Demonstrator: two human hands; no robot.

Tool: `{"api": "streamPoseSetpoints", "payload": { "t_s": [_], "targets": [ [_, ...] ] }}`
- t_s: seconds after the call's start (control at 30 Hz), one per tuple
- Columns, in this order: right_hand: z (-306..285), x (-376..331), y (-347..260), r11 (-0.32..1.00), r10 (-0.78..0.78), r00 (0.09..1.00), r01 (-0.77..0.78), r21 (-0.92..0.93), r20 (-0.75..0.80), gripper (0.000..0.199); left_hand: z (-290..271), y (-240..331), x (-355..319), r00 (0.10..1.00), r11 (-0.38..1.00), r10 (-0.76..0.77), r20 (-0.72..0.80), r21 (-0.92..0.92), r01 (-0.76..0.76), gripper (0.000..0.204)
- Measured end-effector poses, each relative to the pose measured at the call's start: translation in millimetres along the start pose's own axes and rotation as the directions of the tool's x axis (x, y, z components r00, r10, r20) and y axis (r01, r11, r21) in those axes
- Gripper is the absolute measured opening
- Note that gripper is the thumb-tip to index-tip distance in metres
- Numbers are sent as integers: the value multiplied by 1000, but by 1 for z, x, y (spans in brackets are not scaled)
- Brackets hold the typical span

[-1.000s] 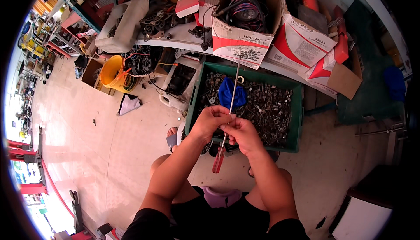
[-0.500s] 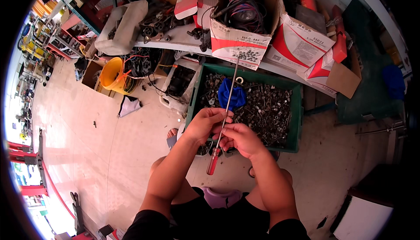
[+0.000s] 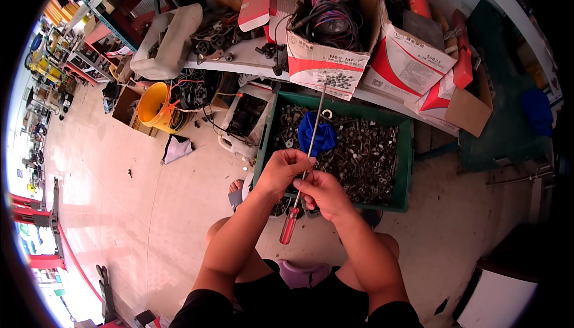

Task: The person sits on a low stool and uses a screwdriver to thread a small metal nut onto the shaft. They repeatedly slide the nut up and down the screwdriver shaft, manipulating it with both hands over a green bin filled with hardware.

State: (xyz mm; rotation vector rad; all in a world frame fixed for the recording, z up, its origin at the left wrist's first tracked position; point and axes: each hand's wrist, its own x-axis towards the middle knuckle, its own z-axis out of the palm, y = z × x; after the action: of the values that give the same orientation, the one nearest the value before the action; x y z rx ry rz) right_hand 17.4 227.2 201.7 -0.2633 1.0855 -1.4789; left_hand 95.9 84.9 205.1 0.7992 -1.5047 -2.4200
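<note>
A long screwdriver [image 3: 314, 126] with a thin metal shaft and a clear red handle slants across the middle, its handle toward my body. My left hand [image 3: 282, 172] is closed, pinching the shaft between thumb and fingertips. Just below and to the right, my right hand [image 3: 324, 192] closes its thumb and fingers around the lower shaft, above the handle. The far tip overlaps the front of a cardboard box in this view. Beneath the shaft, a crumpled blue cloth or glove [image 3: 317, 133] lies on loose nuts and bolts [image 3: 366, 160] in a green crate [image 3: 409, 175].
Behind the crate, a shelf [image 3: 239, 59] carries metal parts, a white jug [image 3: 170, 35] and an open cardboard box [image 3: 320, 68] of wires. To the left stand a yellow bucket [image 3: 153, 104] and a cut-open white container [image 3: 248, 116]. A pale cloth [image 3: 177, 148] lies on the floor.
The screwdriver's handle has shifted slightly down and left, toward my body. My right hand's fingers have drawn in closer around the shaft; my left hand stays nearly in place.
</note>
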Motion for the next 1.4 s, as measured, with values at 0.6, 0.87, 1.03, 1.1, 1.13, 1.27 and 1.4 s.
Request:
{"api": "streamPoseSetpoints", "payload": {
  "t_s": [0.6,0.87,1.03,1.1,1.13,1.27,1.4],
  "targets": [
    [1,3,4,1000,-12,1000,12,-3,8,18,2,6,-3,999,997,25,-24,75,-23,11],
    [11,-1,-10,997,49,999,-48,61,-7,19,4,12,-7,997,997,-72,8,-25,72,15],
    [4,-1,-7,995,46,997,-51,89,57,23,7,19,-11,985,984,-170,-21,-58,169,19],
    [3,0,-4,998,33,998,-35,49,52,21,9,19,-12,986,986,-165,-39,-33,163,20],
    [1,1,-3,999,25,999,-26,28,48,20,10,19,-11,986,987,-162,-46,-21,161,21],
    [-1,7,4,999,28,999,-28,-18,-31,13,11,18,-8,997,967,-14,-80,254,34,17],
    [-3,17,16,999,22,995,-25,-27,-96,13,5,4,2,986,911,120,-113,406,-64,16]
  ]
}}
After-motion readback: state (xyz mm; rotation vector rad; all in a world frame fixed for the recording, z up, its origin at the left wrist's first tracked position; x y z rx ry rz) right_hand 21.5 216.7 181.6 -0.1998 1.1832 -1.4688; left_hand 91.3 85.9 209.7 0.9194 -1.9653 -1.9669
